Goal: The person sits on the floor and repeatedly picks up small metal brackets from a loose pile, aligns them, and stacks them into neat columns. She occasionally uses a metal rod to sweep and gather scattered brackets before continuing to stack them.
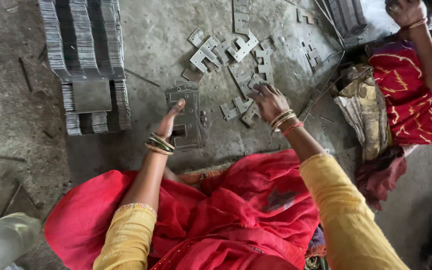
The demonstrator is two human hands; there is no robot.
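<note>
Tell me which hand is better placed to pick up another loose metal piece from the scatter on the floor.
Probably the right hand: its fingers already rest on the scattered flat metal pieces. The left hand is off to the side, steadying the upright stack of plates, so it looks occupied.

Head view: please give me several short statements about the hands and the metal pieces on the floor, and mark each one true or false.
1. The right hand rests on loose flat metal brackets on the concrete floor. True.
2. The left hand holds a hammer. False: it touches a small stack of flat plates.
3. Tall rows of stacked metal plates stand at the upper left. True.
4. Both wrists are bare. False: both wear bangles.
5. A second person's arm shows at the upper right. True.
</note>
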